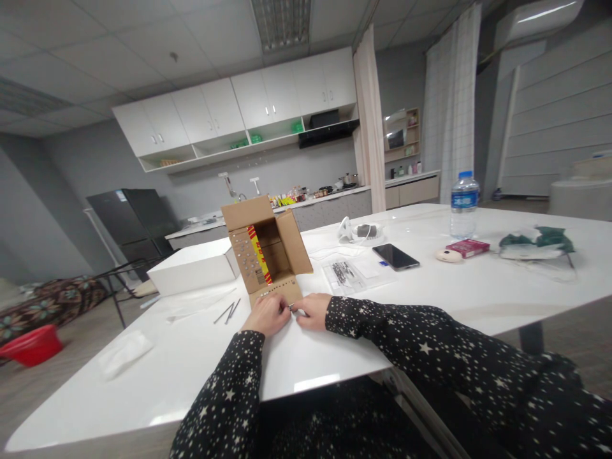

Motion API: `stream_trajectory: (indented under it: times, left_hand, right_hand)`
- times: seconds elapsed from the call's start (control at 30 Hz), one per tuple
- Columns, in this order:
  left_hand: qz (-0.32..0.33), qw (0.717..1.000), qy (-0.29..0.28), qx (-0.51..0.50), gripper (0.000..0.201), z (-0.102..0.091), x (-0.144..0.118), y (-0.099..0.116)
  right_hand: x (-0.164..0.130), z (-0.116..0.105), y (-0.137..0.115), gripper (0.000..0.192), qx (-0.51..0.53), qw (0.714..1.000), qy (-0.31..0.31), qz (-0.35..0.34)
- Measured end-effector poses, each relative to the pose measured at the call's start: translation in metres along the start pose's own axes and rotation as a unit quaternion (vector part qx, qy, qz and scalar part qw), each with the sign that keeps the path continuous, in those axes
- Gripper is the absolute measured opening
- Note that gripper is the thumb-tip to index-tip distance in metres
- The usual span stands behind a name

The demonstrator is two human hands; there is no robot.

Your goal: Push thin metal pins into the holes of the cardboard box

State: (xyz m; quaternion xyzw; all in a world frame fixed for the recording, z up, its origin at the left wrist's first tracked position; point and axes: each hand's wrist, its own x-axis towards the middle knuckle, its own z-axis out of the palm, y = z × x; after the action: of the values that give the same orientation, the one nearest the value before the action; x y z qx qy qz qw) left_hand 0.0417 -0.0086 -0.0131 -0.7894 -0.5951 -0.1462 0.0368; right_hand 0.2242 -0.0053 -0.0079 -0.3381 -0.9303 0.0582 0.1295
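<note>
An open cardboard box lies on the table with its flaps spread and its opening towards me. Small round metal-looking pieces dot its left flap and line the front flap. My left hand rests at the front flap with its fingers bent and closed; what they grip is hidden. Close beside it, my right hand pinches a small shiny metal piece between thumb and finger. The left fingertips are nearly touching this piece. Several thin metal rods lie left of my left hand.
Behind the rods is a white box. On the right lie a clear plastic bag with small dark pieces, a phone, a pink packet and an upright water bottle. Crumpled white tissue lies front left.
</note>
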Motion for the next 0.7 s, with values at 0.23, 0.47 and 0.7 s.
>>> stream_trajectory:
  times: [0.23, 0.47, 0.7]
  left_hand:
    - [0.002, 1.0, 0.004, 0.005, 0.015, 0.0012, -0.0001, -0.0006]
    - [0.001, 1.0, 0.0, 0.016, 0.016, 0.0014, 0.0, -0.0009]
    - [0.013, 1.0, -0.004, 0.028, 0.015, 0.002, 0.0003, -0.0009]
  right_hand:
    - [-0.0014, -0.0034, -0.0022, 0.039, 0.001, 1.0, -0.003, 0.002]
    - [-0.0011, -0.0023, -0.0015, 0.039, 0.003, 1.0, -0.002, 0.002]
    - [-0.0005, -0.001, -0.0007, 0.039, -0.002, 1.0, 0.0, -0.002]
